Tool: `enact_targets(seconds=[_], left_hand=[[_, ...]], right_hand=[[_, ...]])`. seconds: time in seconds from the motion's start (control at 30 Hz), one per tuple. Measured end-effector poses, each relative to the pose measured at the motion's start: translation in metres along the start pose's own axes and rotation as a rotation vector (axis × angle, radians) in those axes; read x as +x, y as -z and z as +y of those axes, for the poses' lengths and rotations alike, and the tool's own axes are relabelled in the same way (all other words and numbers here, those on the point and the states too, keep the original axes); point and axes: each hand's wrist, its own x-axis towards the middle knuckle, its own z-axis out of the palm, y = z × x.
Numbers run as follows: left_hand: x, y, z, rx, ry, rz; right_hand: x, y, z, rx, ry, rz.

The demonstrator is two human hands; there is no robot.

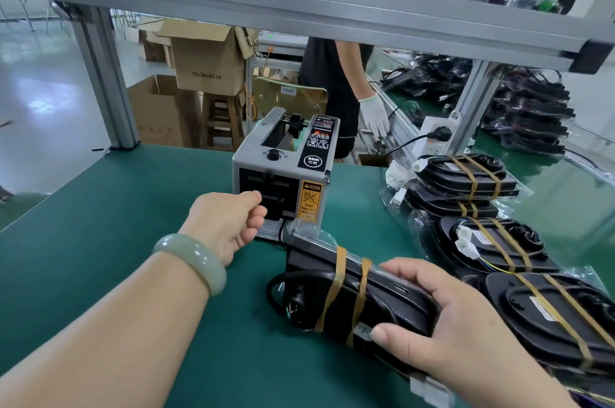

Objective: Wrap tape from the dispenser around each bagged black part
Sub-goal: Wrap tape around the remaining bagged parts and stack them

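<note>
The left forearm (116,324) runs in from the bottom left corner, its elbow cut off by the picture's edge, with a pale green bangle (196,258) round the wrist. The left hand (229,224) reaches to the front of the dispenser (283,168), back of the hand up, its fingers (258,208) curled right at the dark outlet slot. They cover part of the slot, and I cannot tell whether they pinch a strip of tape or hold nothing.

The right hand (459,324) comes in from the lower right, its wrist also cut off. It grips the bagged black part (359,291), thumb on the near side and fingers curled over the far edge. The palm hides that end of the part. The part lies on the green table (133,208) just in front of the dispenser and a little to its right. The bag's far corner reaches the dispenser's foot, but whether they touch is unclear. Two brownish tape bands (336,284) cross the part side by side. A white connector (429,391) below the right hand is blurred and partly out of frame.

To the right a pile of taped parts (482,181) lies on the table, the nearest one cut by the edge. Behind the dispenser stands another person (326,75) in dark clothes, crossed above by an aluminium beam (299,5), one white-gloved hand (374,114) hanging down.
</note>
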Motion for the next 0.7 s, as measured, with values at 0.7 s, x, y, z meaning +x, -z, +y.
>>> enact_targets(seconds=[0.7], left_hand=[[-0.001,-0.010,0.016,0.074,-0.064,0.092]], right_hand=[[-0.003,-0.007,0.000,0.059,-0.077,0.060]])
